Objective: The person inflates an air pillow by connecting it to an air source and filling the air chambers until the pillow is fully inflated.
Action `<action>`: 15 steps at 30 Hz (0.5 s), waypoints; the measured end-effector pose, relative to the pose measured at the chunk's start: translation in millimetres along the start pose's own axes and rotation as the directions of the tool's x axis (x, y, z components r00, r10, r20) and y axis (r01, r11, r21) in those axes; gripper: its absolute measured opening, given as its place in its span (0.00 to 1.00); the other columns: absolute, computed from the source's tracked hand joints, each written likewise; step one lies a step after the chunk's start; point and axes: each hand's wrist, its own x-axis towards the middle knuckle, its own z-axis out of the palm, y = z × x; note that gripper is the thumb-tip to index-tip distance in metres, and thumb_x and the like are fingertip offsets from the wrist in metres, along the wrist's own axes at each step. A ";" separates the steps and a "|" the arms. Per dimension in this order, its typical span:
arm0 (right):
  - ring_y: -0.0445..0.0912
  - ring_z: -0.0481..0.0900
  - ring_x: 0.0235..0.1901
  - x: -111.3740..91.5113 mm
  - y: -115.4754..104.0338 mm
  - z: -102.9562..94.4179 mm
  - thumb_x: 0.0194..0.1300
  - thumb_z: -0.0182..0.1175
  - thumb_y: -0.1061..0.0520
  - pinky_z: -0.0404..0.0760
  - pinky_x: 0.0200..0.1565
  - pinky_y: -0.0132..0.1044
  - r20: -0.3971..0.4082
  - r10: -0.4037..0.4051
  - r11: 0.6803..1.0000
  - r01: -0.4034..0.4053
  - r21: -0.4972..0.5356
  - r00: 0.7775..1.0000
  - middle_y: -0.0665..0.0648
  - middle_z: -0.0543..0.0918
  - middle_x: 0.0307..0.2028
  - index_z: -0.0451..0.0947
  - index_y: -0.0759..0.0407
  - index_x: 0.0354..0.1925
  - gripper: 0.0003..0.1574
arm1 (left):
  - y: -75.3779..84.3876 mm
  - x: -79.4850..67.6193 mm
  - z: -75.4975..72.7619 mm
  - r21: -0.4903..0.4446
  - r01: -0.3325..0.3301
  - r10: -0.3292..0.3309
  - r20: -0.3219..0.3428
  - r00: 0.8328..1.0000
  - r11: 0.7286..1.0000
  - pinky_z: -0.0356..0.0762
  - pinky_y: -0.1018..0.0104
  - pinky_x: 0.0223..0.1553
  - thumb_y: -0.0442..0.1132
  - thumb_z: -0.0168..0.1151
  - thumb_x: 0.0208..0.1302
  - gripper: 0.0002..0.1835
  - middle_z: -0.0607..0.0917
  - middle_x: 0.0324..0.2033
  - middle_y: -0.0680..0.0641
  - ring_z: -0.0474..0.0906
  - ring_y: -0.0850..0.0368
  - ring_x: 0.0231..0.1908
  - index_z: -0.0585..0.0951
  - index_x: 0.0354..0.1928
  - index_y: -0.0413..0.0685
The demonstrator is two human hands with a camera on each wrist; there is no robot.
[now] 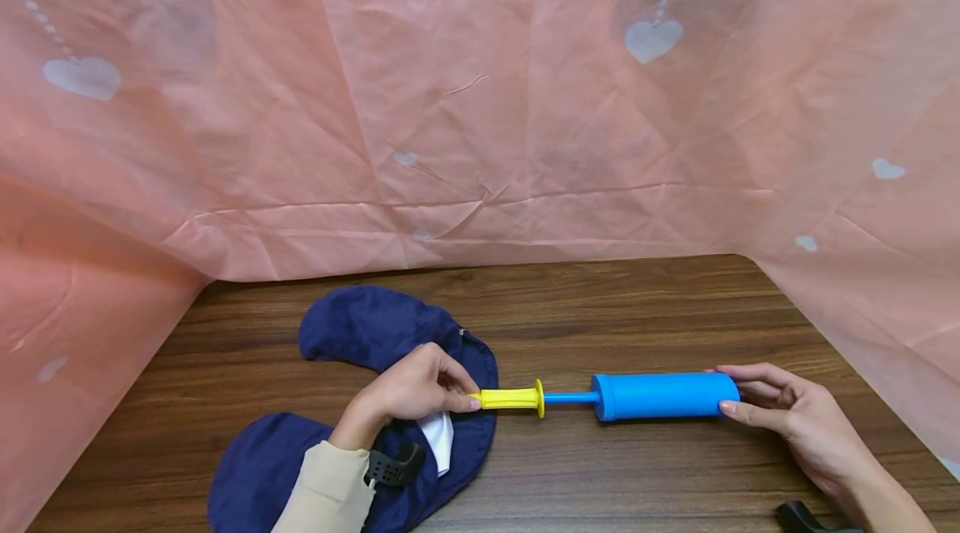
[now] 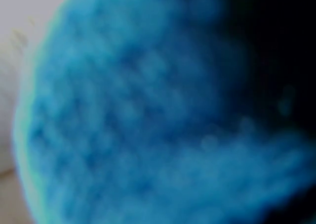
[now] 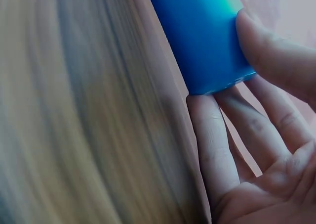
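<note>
A hand air pump lies crosswise over the table, with a blue barrel (image 1: pixel 667 396), a thin blue rod and a yellow handle (image 1: pixel 512 399). The rod is drawn partly out of the barrel. My left hand (image 1: pixel 416 387) pinches the handle's left end between thumb and fingers. At the barrel's right end, my right hand (image 1: pixel 806 416) grips it; the right wrist view shows the thumb (image 3: pixel 271 48) along the side of the barrel and fingers under its end. Beneath my left hand is a navy U-shaped neck pillow (image 1: pixel 465 466), with a white piece (image 1: pixel 438 439) showing. Blurred blue fabric (image 2: pixel 123 110) fills most of the left wrist view.
The dark wooden table (image 1: pixel 600 483) carries the pillow at its left side. A pink curtain (image 1: pixel 480 100) with pale hearts hangs round the back and both sides. Black straps sit at both wrists.
</note>
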 end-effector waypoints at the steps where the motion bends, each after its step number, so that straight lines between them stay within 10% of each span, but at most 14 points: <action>1: 0.30 0.87 0.52 0.5 -1.0 3.9 0.71 0.65 0.73 0.82 0.46 0.26 0.006 -0.003 1.000 0.003 -0.002 1.000 0.36 0.91 0.53 0.84 0.58 0.64 0.27 | 0.2 0.2 0.0 0.001 -0.001 0.001 0.001 1.000 1.000 0.75 0.73 0.30 0.35 0.78 0.65 0.03 0.92 0.28 0.48 0.79 0.64 0.26 0.94 0.37 0.44; 15: 0.33 0.88 0.50 2.7 -12.7 52.4 0.65 0.75 0.67 0.86 0.45 0.30 0.048 0.019 0.989 -0.012 -0.144 0.999 0.35 0.91 0.52 0.83 0.65 0.61 0.27 | 3.1 -0.4 1.6 -0.013 -0.001 0.001 0.011 1.000 1.000 0.76 0.73 0.30 0.34 0.78 0.64 0.03 0.92 0.28 0.47 0.79 0.64 0.26 0.94 0.37 0.42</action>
